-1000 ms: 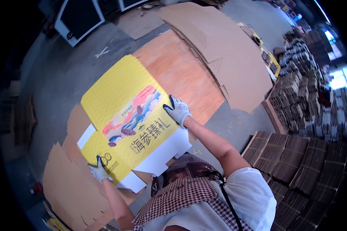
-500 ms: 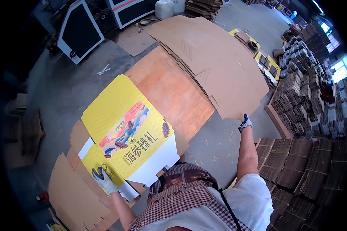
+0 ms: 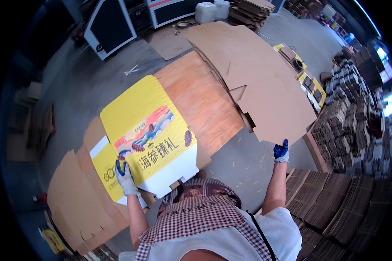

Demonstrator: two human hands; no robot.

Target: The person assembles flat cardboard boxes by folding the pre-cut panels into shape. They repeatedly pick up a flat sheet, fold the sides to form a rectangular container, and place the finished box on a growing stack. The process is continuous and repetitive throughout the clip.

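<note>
Running slantwise between its two loaded ends, the wooden tabletop (image 3: 204, 100) shows a bare reddish stretch at its middle. Stacked bundles of brown cardboard (image 3: 326, 195) stand on the floor, off the right part of its near edge. A stack of brown cardboard sheets (image 3: 231, 56) covers the tabletop's right end and overhangs it; the top sheet (image 3: 278, 104) has a small triangular cut standing open. On the left half lies the yellow printed sheet (image 3: 137, 104), opened flat, reaching from the far edge toward the near edge, where its white flap (image 3: 170, 174) points at the person. It carries a coloured landscape band and dark lettering. Plain brown cardboard (image 3: 74, 195) covers most of the left end, with a strip of bare wood between it and the yellow sheet.

Both hands wear white gloves with blue palms. The right hand (image 3: 282, 153) grips the top sheet's near edge, thumb above. The left hand (image 3: 126, 178) rests on the yellow sheet's left part, thumb and fingers curved; whether it pinches anything cannot be told. Thin yellowish strips (image 3: 258, 191) lie scattered on the floor beyond the near edge.
</note>
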